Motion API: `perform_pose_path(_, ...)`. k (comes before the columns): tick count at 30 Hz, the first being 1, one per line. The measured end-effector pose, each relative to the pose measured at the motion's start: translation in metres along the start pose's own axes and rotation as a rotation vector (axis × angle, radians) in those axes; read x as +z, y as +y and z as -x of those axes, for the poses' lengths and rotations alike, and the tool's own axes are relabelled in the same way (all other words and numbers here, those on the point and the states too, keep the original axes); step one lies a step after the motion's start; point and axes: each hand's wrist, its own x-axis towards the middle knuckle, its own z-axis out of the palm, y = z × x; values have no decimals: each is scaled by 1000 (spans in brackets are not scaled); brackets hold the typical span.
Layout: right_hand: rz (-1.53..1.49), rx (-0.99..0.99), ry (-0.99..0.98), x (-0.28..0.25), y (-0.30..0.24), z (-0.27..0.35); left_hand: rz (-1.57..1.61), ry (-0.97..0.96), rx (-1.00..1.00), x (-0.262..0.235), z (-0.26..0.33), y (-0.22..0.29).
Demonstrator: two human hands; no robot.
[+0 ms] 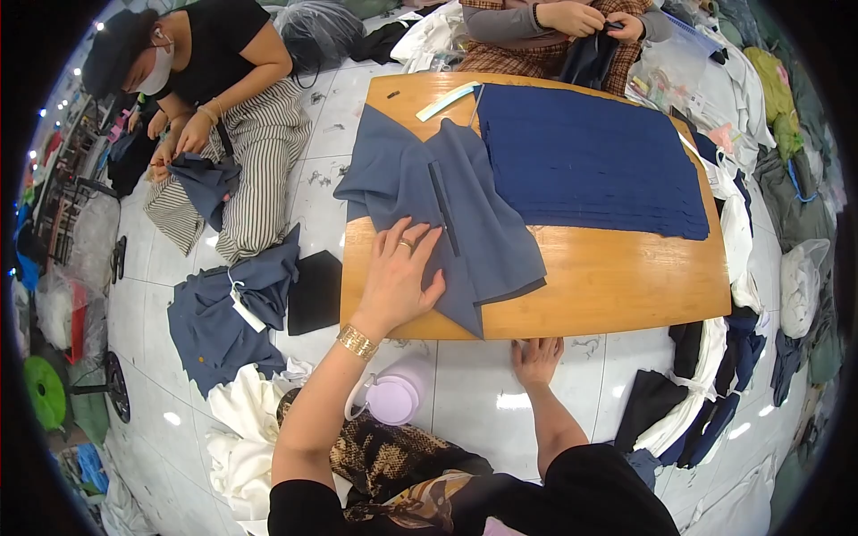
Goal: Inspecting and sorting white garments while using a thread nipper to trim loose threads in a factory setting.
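My left hand (399, 275) lies flat, fingers spread, on a grey-blue fabric piece (447, 205) spread over the left half of a low wooden table (617, 277). A gold bracelet is on that wrist. A dark strip (442, 205) lies along the fabric just right of my fingers. My right hand (536, 357) rests on the white floor at the table's near edge, fingers touching the edge, holding nothing. A flat stack of dark blue fabric pieces (585, 156) covers the table's far right part.
A pale lilac cup (393, 397) stands on the floor by my left arm. Grey-blue and black cloth (232, 313) lies left. A seated person (214, 98) at left handles grey fabric; another person (572, 27) across the table holds dark cloth. Fabric bundles (706, 393) line the right.
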Motion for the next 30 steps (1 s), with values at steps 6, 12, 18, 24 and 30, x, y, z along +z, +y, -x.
perform_pose_path(6,-16,18,-45,-3,-1,0,18,-8,-12,-1,0,0)
perform_pose_path(12,35,-42,111,0,-1,0,24,10,-7,-1,-1,0)
perform_pose_path(18,23,-36,98,-4,-4,0,63,97,110,1,3,-1)
perform_pose_path(24,31,-40,87,-2,-1,2,77,119,248,2,7,-1)
perform_pose_path(30,-3,-45,105,-1,-3,0,118,72,279,3,4,-3)
